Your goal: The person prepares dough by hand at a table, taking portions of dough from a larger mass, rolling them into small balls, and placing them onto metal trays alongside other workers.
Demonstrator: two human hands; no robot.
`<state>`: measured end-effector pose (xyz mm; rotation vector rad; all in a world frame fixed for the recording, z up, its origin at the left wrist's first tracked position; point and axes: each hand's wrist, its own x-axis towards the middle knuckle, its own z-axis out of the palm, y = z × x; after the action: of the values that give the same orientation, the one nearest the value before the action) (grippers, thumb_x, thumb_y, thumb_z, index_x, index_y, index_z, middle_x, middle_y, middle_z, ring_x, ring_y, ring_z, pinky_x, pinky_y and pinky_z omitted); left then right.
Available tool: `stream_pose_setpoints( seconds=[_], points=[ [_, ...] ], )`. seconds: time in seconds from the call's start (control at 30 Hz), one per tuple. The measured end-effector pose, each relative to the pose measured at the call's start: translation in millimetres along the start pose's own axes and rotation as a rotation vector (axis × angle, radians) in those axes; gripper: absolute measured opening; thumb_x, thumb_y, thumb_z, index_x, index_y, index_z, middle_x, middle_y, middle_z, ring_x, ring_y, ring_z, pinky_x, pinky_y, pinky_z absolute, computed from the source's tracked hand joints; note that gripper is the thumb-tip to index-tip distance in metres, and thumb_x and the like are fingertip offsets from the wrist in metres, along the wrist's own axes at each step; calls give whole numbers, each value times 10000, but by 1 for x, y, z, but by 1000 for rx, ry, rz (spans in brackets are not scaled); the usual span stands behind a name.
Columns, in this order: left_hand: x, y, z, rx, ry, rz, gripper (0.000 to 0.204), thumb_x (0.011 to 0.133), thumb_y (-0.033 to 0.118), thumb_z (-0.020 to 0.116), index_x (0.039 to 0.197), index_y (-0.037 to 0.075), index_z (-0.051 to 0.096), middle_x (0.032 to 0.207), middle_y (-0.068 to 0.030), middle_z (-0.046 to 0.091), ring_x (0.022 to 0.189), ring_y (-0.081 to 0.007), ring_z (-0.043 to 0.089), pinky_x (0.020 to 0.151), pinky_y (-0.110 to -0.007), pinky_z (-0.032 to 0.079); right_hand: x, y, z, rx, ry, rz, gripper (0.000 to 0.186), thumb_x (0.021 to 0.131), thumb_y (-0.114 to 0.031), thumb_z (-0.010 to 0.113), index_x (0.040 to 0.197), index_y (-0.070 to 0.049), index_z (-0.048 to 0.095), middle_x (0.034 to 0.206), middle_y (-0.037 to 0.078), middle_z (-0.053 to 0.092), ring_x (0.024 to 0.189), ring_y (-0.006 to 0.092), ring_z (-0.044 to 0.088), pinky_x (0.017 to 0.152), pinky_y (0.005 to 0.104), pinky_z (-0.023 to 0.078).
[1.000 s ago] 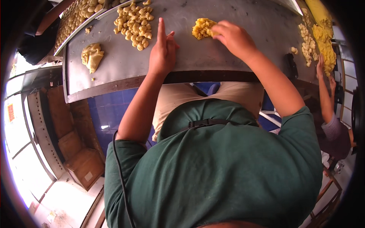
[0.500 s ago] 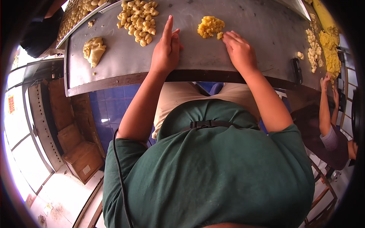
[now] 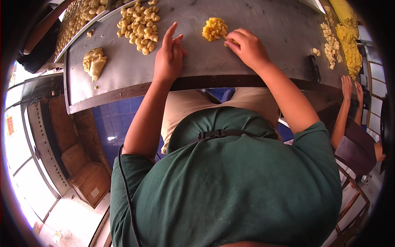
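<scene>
Head view: the left hand [image 3: 168, 59] stands over the metal table [image 3: 123, 74] with one finger stretched out long and the thumb side toward the wearer's right. Its other fingers are mostly hidden behind the hand, and its palm is turned away, so I cannot tell whether it has hold of anything. The right hand [image 3: 249, 48] has its fingers bent and its thumb near the fingertips, leaving little gap; its back covers most of that gap, and whether a small bit is pinched there cannot be told.

The yellow crumbly heap [image 3: 214, 29] lies on the table just beyond the right fingertips, between the two hands. It is rounded, bright yellow and coarse, with a lumpy, moist-looking surface and an uneven rim.

Farther left sit a pile of pale dough balls [image 3: 140, 26] and a smooth, folded dough lump [image 3: 94, 64]. A tray [image 3: 80, 33] of similar balls is cut off at the top left. A black object [image 3: 314, 69] at the table's near edge is too dark to identify.
</scene>
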<state>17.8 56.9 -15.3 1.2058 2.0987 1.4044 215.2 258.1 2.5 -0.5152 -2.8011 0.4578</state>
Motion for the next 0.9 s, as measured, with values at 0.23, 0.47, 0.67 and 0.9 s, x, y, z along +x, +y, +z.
stream_pose_setpoints(
  seconds=[0.23,0.47,0.67,0.9],
  points=[
    [-5,8,-2,11,-32,-3,468,1118,142,379,1582,86,397,950,-133,703,1226,-252,681,949,-338,515,-51,-1,25,-160,375,114,291,971,-84,672,1259,-109,708,1304,142,700,1160,338,692,928,423,596],
    [1,13,6,276,-25,238,448,1115,145,402,1563,136,411,1224,-140,718,1241,-332,656,1024,-440,517,17,-13,43,-220,469,-43,537,967,-9,575,1499,-34,505,1355,157,670,1240,342,647,1000,422,565],
    [-2,17,0,137,81,108,491,1089,103,443,1574,157,391,1299,-110,697,1140,-323,689,1114,-467,458,-7,-24,12,38,33,27,494,977,-89,659,1462,-96,569,1300,131,698,1204,325,669,1000,426,568],
    [-27,-2,-28,693,-83,80,509,1102,411,466,1572,217,445,1496,-27,606,1549,-280,347,1273,-601,90,-39,-2,28,-84,374,16,355,941,-52,654,1278,-143,722,1227,110,720,1162,309,681,948,437,587]
  ],
)
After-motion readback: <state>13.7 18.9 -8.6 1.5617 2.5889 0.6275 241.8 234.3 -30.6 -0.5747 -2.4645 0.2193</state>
